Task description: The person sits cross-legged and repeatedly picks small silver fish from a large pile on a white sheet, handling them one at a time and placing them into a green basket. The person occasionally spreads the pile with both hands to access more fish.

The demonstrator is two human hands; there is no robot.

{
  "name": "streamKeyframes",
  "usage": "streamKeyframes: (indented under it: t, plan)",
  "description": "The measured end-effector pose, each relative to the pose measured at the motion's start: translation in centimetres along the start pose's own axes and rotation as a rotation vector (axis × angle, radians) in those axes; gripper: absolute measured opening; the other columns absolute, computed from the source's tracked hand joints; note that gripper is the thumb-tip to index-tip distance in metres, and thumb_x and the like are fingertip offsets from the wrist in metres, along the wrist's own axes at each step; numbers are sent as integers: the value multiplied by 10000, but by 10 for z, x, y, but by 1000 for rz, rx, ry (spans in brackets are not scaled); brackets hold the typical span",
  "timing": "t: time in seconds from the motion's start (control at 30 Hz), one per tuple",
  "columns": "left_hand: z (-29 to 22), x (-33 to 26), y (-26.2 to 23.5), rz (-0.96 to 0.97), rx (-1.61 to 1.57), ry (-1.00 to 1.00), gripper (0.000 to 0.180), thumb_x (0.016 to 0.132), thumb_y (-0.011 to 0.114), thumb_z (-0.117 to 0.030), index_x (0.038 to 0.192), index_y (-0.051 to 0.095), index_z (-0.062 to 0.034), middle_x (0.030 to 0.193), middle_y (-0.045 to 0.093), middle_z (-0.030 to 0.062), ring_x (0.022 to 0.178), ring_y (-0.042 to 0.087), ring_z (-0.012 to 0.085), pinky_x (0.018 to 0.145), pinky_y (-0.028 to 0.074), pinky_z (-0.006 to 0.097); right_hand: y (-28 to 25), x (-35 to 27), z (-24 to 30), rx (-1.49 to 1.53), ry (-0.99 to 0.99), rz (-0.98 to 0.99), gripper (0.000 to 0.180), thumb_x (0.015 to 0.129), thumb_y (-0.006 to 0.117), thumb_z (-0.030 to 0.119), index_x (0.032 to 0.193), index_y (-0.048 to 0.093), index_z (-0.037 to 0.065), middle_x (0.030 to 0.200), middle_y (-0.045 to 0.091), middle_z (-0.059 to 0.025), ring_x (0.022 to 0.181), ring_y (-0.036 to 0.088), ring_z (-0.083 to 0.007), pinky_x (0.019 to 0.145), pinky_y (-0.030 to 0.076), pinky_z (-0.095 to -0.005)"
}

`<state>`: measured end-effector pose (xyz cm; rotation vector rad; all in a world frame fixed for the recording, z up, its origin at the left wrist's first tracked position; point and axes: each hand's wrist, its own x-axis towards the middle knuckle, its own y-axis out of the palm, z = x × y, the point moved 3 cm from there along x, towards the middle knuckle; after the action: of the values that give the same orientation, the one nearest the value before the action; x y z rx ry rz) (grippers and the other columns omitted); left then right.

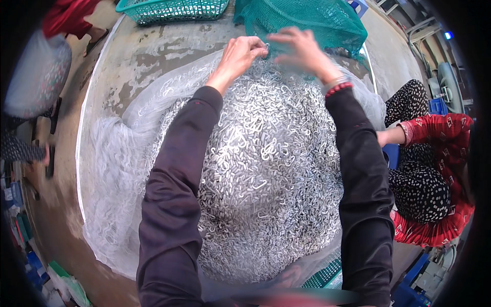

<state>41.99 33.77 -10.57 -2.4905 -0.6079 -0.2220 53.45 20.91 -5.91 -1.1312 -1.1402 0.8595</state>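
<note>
A large heap of small shiny silvery metal pieces [250,179], short pellets mixed with bigger bent hooks, lies on a white mesh net [115,174]. Both arms, in dark sleeves, reach over the heap to its far edge. There my left hand [239,59] is closed in a pinch; a small pale bit shows at its fingertips, too small to name. Just right of it my right hand [302,51], with a red bead bracelet [338,88] at the wrist, is blurred by motion. Its fingers look spread, with nothing visible in them. Green netting lies just beyond this hand.
Bunched green netting [307,20] and a turquoise plastic basket [174,11] are at the far side. Part of a green basket [322,276] shows near me. A person in a red patterned top [434,133] sits close on the right. Other people are at the left.
</note>
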Motion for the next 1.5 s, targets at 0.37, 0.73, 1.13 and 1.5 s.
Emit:
streamKeyframes:
  t: [0.37, 0.73, 1.13, 1.5]
  plan:
    - [-1, -8, 16, -105, -491, -88, 192, 830, 642, -159, 958, 605, -21, 746, 688, 88, 755, 631, 112, 697, 455, 254, 5, -4, 5, 87, 174, -325, 158, 765, 646, 185, 905, 720, 178, 795, 599, -32, 854, 528, -240, 780, 434, -360]
    - [-13, -3, 11, 91, 27, 112, 212, 838, 597, -210, 921, 638, -19, 843, 655, 70, 790, 611, 180, 765, 444, 307, 1, -2, 1, -91, -154, -74, 157, 783, 625, 207, 924, 693, 191, 824, 534, 11, 914, 469, -226, 780, 380, -366]
    - [8, -7, 33, 191, -667, -109, 383, 818, 667, -127, 1063, 420, 33, 814, 656, 114, 833, 603, 133, 808, 431, 274, 0, -4, 9, 124, -114, -115, 171, 761, 648, 175, 923, 687, 134, 864, 546, 1, 884, 476, -219, 808, 411, -352]
    - [3, -29, -17, 92, -604, -66, 486, 893, 589, -196, 1292, 394, 0, 907, 630, 74, 897, 590, 130, 892, 422, 355, -71, 8, -76, -168, 233, -186, 111, 712, 593, 89, 776, 684, 87, 706, 598, -97, 685, 554, -270, 641, 450, -365]
